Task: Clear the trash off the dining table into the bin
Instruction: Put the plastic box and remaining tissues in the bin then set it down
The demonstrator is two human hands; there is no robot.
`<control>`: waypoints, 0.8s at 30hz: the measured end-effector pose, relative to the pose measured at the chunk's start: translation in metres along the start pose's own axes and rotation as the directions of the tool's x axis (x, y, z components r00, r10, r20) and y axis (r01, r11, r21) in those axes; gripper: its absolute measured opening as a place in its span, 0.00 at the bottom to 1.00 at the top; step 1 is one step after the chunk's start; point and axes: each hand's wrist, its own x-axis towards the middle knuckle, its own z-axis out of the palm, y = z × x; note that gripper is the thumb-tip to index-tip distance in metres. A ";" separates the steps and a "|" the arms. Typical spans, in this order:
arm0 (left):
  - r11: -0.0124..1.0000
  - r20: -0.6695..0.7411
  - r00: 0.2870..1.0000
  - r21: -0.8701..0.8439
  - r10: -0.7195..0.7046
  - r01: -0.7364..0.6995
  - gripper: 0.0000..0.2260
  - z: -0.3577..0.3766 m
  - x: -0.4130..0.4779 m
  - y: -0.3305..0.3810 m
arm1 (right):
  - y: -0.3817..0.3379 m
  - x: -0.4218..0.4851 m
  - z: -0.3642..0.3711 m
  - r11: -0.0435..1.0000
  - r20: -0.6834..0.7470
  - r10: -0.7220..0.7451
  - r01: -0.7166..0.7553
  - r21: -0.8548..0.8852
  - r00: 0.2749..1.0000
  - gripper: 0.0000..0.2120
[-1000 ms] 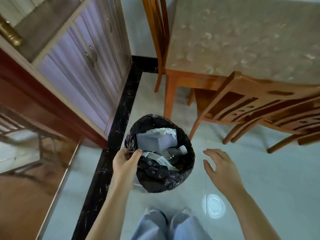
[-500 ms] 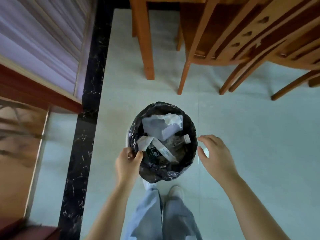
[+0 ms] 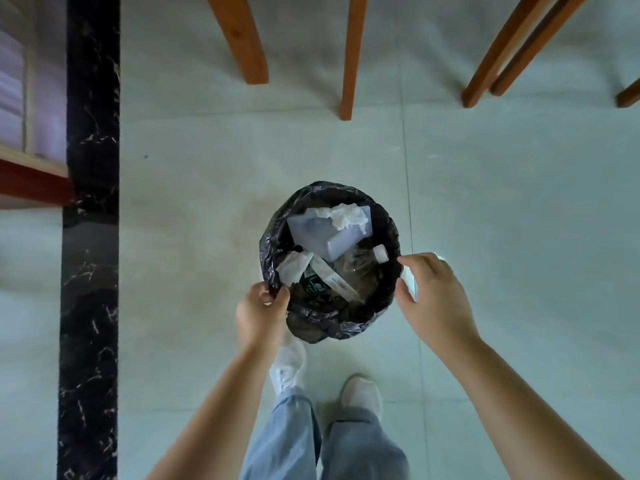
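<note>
A round bin lined with a black bag (image 3: 313, 325) stands on the pale floor in front of my feet. Inside lie a grey box (image 3: 325, 233), crumpled white tissue (image 3: 343, 214), a clear plastic bottle (image 3: 363, 261) with a white cap, and paper wrappers (image 3: 294, 268). My left hand (image 3: 259, 313) pinches the bag's rim at the near left. My right hand (image 3: 433, 299) hovers at the right rim with fingers loosely bent, its fingertip close to the bag edge, holding nothing.
Wooden table and chair legs (image 3: 249, 39) stand on the floor beyond the bin, more chair legs (image 3: 502, 53) at the upper right. A black marble strip (image 3: 91, 237) runs along the left, with a cabinet base (image 3: 31, 178) beyond it.
The view has tipped down, so the table top has gone out of sight. My right hand has moved in to the bin's right rim; my left hand keeps its hold on the bag edge.
</note>
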 end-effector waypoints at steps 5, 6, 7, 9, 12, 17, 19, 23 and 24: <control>0.992 0.018 0.999 -0.119 -0.036 0.038 0.08 0.043 0.045 -0.020 | 0.027 0.028 0.054 0.999 -0.004 0.032 -0.032 0.012 0.999 0.13; 0.987 0.022 0.998 -0.146 -0.064 0.066 0.05 0.049 0.051 -0.023 | 0.031 0.032 0.062 0.999 0.001 0.039 -0.039 0.012 0.999 0.13; 0.980 0.029 0.995 -0.172 -0.093 0.097 0.02 0.055 0.057 -0.025 | 0.034 0.035 0.069 0.999 0.007 0.045 -0.045 0.012 0.999 0.13; 0.963 0.059 0.989 -0.228 -0.133 0.143 0.04 0.063 0.069 -0.030 | 0.039 0.041 0.080 0.999 0.012 0.052 -0.052 0.016 0.999 0.13; 0.949 0.113 0.982 -0.262 -0.151 0.176 0.09 0.072 0.079 -0.040 | 0.043 0.047 0.090 0.998 -0.008 0.050 -0.049 0.031 0.999 0.13; 0.959 0.121 0.985 -0.241 -0.120 0.146 0.12 0.078 0.089 -0.052 | 0.042 0.053 0.096 0.999 -0.022 0.017 -0.016 0.027 1.000 0.13; 0.957 0.140 0.983 -0.247 -0.118 0.150 0.11 0.077 0.090 -0.055 | 0.039 0.056 0.096 1.000 -0.023 0.004 -0.004 0.022 1.000 0.12; 0.950 0.191 0.975 -0.267 -0.111 0.161 0.07 0.072 0.089 -0.059 | 0.028 0.058 0.099 0.998 -0.045 -0.024 0.027 0.048 0.999 0.11; 0.946 0.202 0.973 -0.279 -0.111 0.165 0.07 0.072 0.089 -0.061 | 0.024 0.058 0.100 0.998 -0.043 -0.030 0.032 0.056 0.999 0.11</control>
